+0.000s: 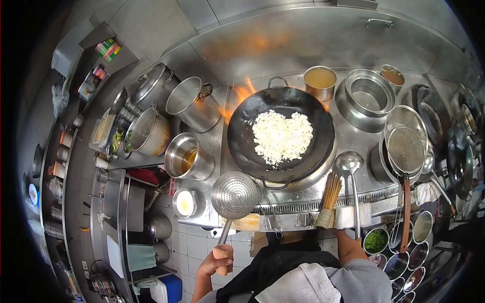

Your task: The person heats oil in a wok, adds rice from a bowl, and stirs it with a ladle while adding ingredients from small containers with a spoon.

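My left hand (219, 259) is closed round the handle of a perforated skimmer (234, 195), whose round bowl is over the counter's front edge. A black wok (246, 146) sits on the burner with a mound of white, grainy food (283, 135) in its middle, and flames (244, 93) rise at its far left rim. My right forearm (348, 246) reaches to the counter's front edge. The right hand's fingers are hidden there, below a ladle (349, 164) and beside a bamboo brush (329, 199).
Left of the wok stand a pot with amber liquid (203, 166), a tall pot (202, 113) and a small bowl (185, 203). At right, a mesh strainer (405, 129) rests on a pot. Behind stand a pot of yellowish liquid (320, 93) and a wide steel pot (353, 113).
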Demonstrator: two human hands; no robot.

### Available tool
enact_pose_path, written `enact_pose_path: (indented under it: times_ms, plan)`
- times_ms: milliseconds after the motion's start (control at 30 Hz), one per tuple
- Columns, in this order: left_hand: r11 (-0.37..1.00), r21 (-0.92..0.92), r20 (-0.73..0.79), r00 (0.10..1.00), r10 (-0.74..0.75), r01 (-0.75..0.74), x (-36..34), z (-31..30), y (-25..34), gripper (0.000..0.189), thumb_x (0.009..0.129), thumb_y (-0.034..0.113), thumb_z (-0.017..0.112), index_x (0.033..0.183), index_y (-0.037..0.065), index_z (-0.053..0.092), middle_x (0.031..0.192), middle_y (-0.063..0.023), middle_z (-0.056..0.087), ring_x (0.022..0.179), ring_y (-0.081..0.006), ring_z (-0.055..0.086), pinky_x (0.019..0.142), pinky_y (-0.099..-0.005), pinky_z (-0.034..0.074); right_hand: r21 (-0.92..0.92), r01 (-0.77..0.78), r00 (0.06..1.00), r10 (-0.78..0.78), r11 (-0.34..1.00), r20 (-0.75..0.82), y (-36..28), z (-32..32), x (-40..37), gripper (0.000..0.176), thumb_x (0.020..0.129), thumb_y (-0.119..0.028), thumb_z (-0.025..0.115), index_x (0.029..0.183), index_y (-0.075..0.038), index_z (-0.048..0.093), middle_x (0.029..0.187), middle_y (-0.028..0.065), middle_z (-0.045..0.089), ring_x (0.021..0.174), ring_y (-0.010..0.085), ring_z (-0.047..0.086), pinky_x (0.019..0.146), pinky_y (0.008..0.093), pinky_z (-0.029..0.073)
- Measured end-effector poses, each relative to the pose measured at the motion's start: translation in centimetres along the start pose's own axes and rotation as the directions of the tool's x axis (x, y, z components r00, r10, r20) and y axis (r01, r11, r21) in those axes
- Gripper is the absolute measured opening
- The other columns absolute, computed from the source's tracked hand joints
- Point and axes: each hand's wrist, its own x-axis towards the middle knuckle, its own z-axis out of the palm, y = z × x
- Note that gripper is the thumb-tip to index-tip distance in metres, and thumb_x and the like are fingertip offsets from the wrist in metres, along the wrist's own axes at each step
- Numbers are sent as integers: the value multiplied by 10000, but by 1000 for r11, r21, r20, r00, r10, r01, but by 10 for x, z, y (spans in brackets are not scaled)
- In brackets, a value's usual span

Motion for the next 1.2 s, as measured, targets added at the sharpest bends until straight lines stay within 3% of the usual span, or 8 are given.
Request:
enact_pose_path:
  times_ms: [167, 267, 433, 533, 733, 1000, 1167, 1200]
  plan:
    - [1000, -16, 38, 999, 14, -13, -1, -1, -2, 429, 683, 153, 867, 1013, 50, 612, 843, -34, 642, 766, -165, 631, 671, -308, 518, -6, 15, 1000, -15, 1000, 4, -2, 0, -1, 430, 894, -354, 568, 1159, -48, 715, 1222, 226, 668, 1138, 367, 654, 947, 442, 527]
    - [1000, 3, -14, 1000, 1, -1, 1, -5, -11, 443, 689, 167, 868, 1023, 41, 606, 839, -42, 644, 752, -170, 636, 657, -311, 523, -12, 22, 1000, -22, 1000, 7, -4, 0, 0, 431, 894, -356, 568, 1156, -48, 716, 1219, 227, 669, 1135, 367, 656, 946, 442, 528]
    - [1000, -16, 55, 998, -23, 24, -2, -7, -11, 514, 691, 162, 870, 1095, 28, 583, 876, -52, 645, 765, -178, 644, 664, -316, 533, -29, 36, 999, -35, 999, 16, -5, 2, 1, 431, 895, -360, 569, 1152, -47, 717, 1214, 229, 670, 1131, 367, 658, 943, 442, 529]
    - [1000, -16, -32, 999, 3, -4, -8, 1, -11, 529, 691, 147, 870, 1113, 29, 573, 882, -58, 646, 760, -184, 648, 664, -323, 538, -37, 44, 999, -43, 998, 22, -8, 3, 2, 432, 896, -363, 569, 1149, -46, 718, 1211, 230, 671, 1128, 367, 660, 941, 442, 530]
    - [999, -51, 22, 1000, -12, 13, -15, 0, -19, 540, 704, 127, 864, 1136, 18, 560, 883, -70, 643, 771, -198, 655, 671, -348, 552, -53, 59, 998, -58, 997, 25, -14, 6, 6, 433, 897, -368, 570, 1143, -45, 720, 1204, 232, 673, 1122, 366, 662, 937, 442, 531]
    - [998, -66, -28, 1000, -3, 1, -21, 3, -23, 533, 704, 117, 858, 1138, 5, 569, 916, -85, 648, 819, -204, 656, 696, -346, 553, -106, 85, 996, -80, 991, 46, 3, 18, 13, 435, 899, -374, 570, 1135, -43, 723, 1196, 235, 676, 1115, 366, 666, 932, 442, 533]
    - [997, -50, -103, 993, 52, -58, 2, 2, -25, 511, 712, 78, 780, 1165, -10, 562, 918, -106, 652, 809, -228, 667, 697, -371, 565, -343, 306, 952, -290, 888, 99, 51, 66, 29, 436, 900, -379, 571, 1131, -42, 724, 1190, 237, 678, 1110, 366, 668, 929, 441, 534]
    - [996, -60, -86, 995, 54, -60, 14, 0, -29, 511, 712, 78, 780, 1165, -10, 562, 918, -106, 652, 809, -228, 667, 697, -371, 565, -255, 310, 949, -316, 916, 17, 38, 42, -20, 409, 920, -354, 572, 1126, -34, 721, 1145, 245, 687, 1076, 369, 678, 907, 447, 536]
